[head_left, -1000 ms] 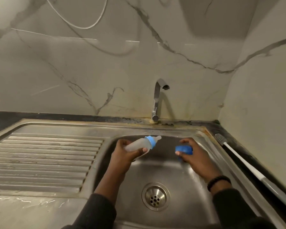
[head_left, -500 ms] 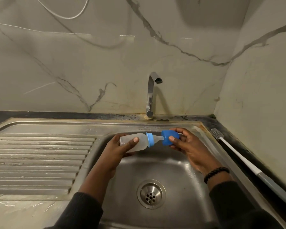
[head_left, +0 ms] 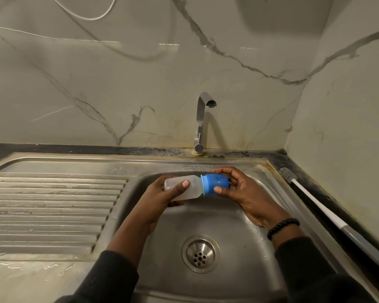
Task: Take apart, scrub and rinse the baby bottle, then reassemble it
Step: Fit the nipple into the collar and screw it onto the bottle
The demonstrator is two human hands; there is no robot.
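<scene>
A frosted baby bottle (head_left: 193,187) lies sideways in the air over the sink basin (head_left: 234,219), its top pointing right. My left hand (head_left: 162,197) grips its body, thumb across the front. A blue cap (head_left: 216,184) sits over the bottle's top against the blue collar, hiding the teat. My right hand (head_left: 247,194) pinches that cap between thumb and fingers.
A chrome tap (head_left: 200,121) stands behind the basin, no water running. The drain (head_left: 200,253) lies below my hands. A ribbed draining board (head_left: 48,211) spreads to the left. A long bottle brush (head_left: 315,206) lies on the dark counter along the right wall.
My right hand brought the blue cap from the right side of the basin to the bottle and slid it over the teat. The bottle tilted to near level.
</scene>
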